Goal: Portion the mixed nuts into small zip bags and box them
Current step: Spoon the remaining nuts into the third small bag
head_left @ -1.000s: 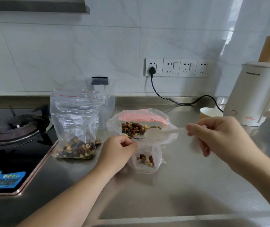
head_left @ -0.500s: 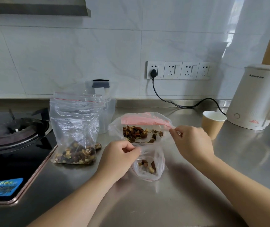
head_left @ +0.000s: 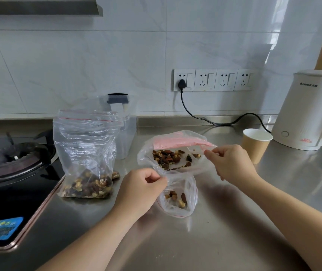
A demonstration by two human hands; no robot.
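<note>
Just below the centre of the frame I see the small zip bag (head_left: 177, 198) lying on the steel counter (head_left: 205, 241), a few nuts in its lower part. Its mouth runs up to my left hand (head_left: 139, 191), which sits immediately to its left with fingers curled and thumb and forefinger pinching the bag's upper edge. Directly above it, touching its top, lies the wide source bag (head_left: 175, 153) with a pink strip along its far edge and a spread of mixed nuts (head_left: 168, 156) inside. My right hand (head_left: 231, 163) is at the right of that bag, fingers bent, pinching its right rim near the pink strip.

Left of centre stands a taller clear zip bag (head_left: 86, 153), upright, with nuts heaped in its bottom; behind it is a clear plastic box (head_left: 126, 133) with a dark clip on top. A gas hob (head_left: 13, 173) fills the left edge. At the right sit a paper cup (head_left: 255, 145) and, further right, a white kettle (head_left: 308, 110), its cord running to the wall sockets (head_left: 212, 80).
</note>
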